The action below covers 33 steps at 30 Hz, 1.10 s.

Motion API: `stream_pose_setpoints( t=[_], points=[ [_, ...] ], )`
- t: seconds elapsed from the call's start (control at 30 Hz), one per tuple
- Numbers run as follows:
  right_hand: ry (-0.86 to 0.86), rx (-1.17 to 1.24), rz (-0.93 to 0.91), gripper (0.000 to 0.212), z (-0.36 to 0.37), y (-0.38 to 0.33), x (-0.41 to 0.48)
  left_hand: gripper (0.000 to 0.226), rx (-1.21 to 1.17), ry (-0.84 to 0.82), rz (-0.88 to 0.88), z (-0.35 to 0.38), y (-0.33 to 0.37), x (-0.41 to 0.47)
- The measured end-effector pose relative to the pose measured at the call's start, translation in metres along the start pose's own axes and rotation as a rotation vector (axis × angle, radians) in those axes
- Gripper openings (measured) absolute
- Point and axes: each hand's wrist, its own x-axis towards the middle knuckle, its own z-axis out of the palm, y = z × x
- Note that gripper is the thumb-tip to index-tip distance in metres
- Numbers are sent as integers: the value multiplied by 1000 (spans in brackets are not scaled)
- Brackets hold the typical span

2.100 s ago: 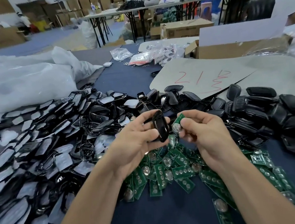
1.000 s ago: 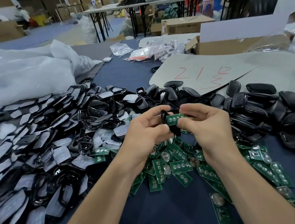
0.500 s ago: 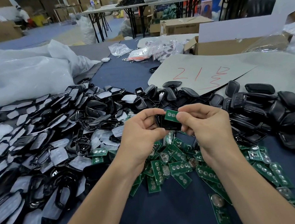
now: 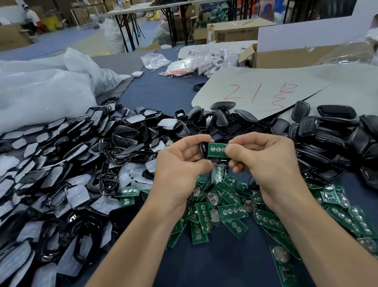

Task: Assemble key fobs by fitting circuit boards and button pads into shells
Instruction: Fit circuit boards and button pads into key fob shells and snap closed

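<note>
Your left hand (image 4: 180, 164) fingers (image 4: 192, 143) are clamping round a black shell (image 4: 203, 150), and your right hand (image 4: 260, 157) thumb and forefinger are pinching a green circuit board (image 4: 217, 149) against it, both at frame centre. Loose green boards (image 4: 232, 210) are lying heaped under your wrists at 6 o'clock on the dark table (image 4: 217, 269), black shells (image 4: 342, 134) are piling at 3 o'clock, film-covered black pieces (image 4: 59, 166) are spreading at 9 o'clock, and a red-marked grey card (image 4: 259, 91) is sitting at 1 o'clock.

Above a heap of green boards (image 4: 231, 210), the left hand (image 4: 181, 167) grips a black shell (image 4: 203, 151) while the right hand (image 4: 262, 159) pinches a green board (image 4: 217, 149) with round contacts lying in it. Black shells (image 4: 342, 134) pile right, padded frames (image 4: 60, 177) left.
</note>
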Motion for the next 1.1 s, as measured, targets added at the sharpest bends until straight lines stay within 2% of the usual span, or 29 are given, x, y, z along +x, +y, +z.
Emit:
stream_pose_setpoints(
  t=[0.2,0.37,0.6,0.83,0.97,1.1],
  points=[
    [45,-154,-30,17,2,3,-2,49,27,4,32,1,-2,-1],
    [109,-172,-49,19,0,3,0,49,26,9,31,0,-3,0],
    [57,-93,-39,24,0,1,0,50,4,1,21,1,-2,-1],
    [94,-214,-55,20,1,1,-3,51,20,4,33,1,-1,-2],
    [216,-364,-73,13,5,0,-7,36,33,48,40,4,-1,-5],
    [234,-478,-105,10,12,-1,-13,29,16,167,34,8,1,-5]
  ],
)
